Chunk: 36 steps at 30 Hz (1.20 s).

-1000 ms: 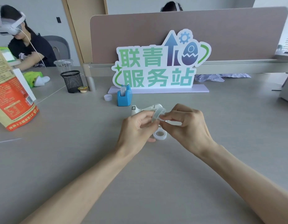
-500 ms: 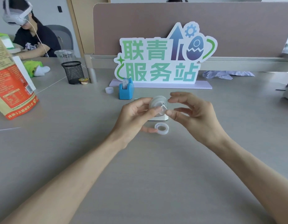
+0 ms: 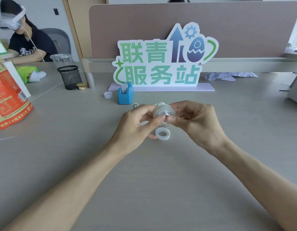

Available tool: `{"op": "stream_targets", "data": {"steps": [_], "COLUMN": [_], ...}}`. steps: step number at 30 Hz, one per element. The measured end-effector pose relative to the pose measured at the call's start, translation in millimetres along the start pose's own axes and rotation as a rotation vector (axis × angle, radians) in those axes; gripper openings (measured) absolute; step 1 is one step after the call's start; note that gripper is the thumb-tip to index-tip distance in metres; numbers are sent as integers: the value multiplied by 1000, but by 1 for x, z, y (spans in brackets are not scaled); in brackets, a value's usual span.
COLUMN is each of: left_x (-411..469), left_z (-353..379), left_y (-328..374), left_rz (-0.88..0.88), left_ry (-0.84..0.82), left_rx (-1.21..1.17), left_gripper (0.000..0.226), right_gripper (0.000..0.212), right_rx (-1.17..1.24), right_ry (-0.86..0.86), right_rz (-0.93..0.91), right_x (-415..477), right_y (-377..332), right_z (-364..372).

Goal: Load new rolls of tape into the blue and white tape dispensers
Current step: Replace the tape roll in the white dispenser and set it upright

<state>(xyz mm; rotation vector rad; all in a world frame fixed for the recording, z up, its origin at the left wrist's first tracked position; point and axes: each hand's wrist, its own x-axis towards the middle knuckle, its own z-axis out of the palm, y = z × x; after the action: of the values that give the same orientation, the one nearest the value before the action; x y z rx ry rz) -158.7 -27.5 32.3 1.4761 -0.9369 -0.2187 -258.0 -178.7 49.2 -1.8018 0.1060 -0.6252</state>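
Observation:
My left hand [image 3: 136,127] and my right hand [image 3: 196,122] both pinch a clear roll of tape [image 3: 163,110] held just above the grey table. Thumb and fingertips of the two hands meet at the roll's front edge. Directly behind the roll, the white tape dispenser [image 3: 136,105] is mostly hidden by my hands. A second clear tape roll [image 3: 163,134] lies flat on the table below my fingers. The blue tape dispenser [image 3: 125,95] stands upright farther back with a patterned roll in it.
A small translucent ring [image 3: 108,95] lies left of the blue dispenser. A green-and-white sign [image 3: 161,64] stands behind. A black mesh cup [image 3: 69,77], an orange bag [image 3: 7,97], crumpled paper [image 3: 227,75] and a person in a headset [image 3: 19,37] are around.
The roll was lifted and turned between my hands, and my right fingers opened briefly, then closed back onto the roll's front edge. The camera view shifted slightly.

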Motion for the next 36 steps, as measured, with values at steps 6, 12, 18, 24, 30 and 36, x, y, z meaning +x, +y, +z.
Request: {"op": "stream_targets", "data": {"steps": [6, 12, 18, 24, 30, 36], "left_x": [0, -2, -3, -1, -1, 2], "left_z": [3, 1, 2, -2, -1, -5], "left_y": [-3, -2, -1, 7, 8, 9], "left_rz": [59, 69, 53, -37, -35, 46], "left_ry": [53, 43, 39, 4, 6, 76], "left_rx": [82, 152, 164, 11, 6, 23], "left_gripper": [7, 10, 4, 17, 15, 8], "right_gripper": [18, 18, 16, 18, 28, 37], "right_rx": [-33, -50, -69, 57, 532, 514], "right_ry": [89, 90, 100, 28, -113, -226], "right_rz": [4, 21, 20, 48, 200, 246], "right_x": [1, -1, -1, -4, -6, -9], "right_y": [3, 6, 8, 4, 3, 7], "right_z": [5, 6, 8, 0, -2, 2]}}
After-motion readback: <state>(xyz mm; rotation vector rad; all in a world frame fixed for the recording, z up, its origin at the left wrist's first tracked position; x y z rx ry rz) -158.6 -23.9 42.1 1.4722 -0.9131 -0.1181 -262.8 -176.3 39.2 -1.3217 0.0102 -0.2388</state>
